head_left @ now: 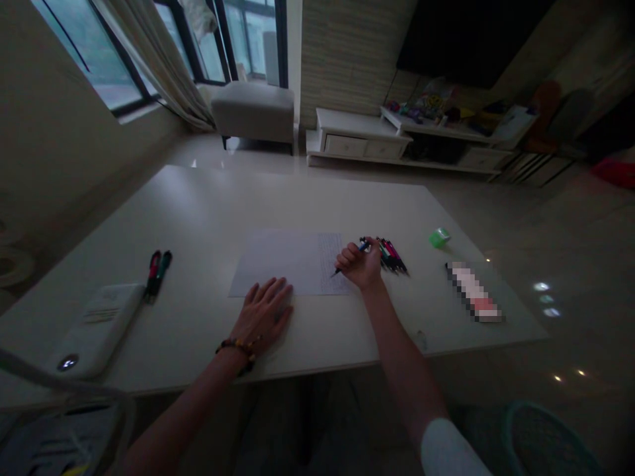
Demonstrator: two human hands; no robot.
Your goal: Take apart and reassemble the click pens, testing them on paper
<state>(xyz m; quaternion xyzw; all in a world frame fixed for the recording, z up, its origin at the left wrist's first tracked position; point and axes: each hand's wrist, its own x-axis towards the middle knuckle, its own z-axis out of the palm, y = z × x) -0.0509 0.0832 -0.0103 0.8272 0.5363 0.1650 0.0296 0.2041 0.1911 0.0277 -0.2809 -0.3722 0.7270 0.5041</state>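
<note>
1. A person's right hand [362,261] grips a slim dark-and-blue pen [364,246], fingers curled round it, its tip at the handwritten column on the right side of a white rectangular sheet of paper [282,264]
2. The left hand [265,311], a dark beaded bracelet [241,347] at its wrist, lies palm down with fingers relaxed and holding nothing, fingertips over the sheet's near edge
3. The sheet, flat on a glossy white table [307,205], could skew under the pen if the left hand's light-looking press slackens; a drag of the right hand could smear the ink
4. A loose cluster of dark and pink slim pens [391,254] lies just beside the right hand; an outward sweep could scatter it
5. The table's near edge passes beneath both forearms, leaving little space there; more room opens beyond the sheet toward the far edge, and to its left, as far as a red-and-green pair of pens [155,271]
</note>
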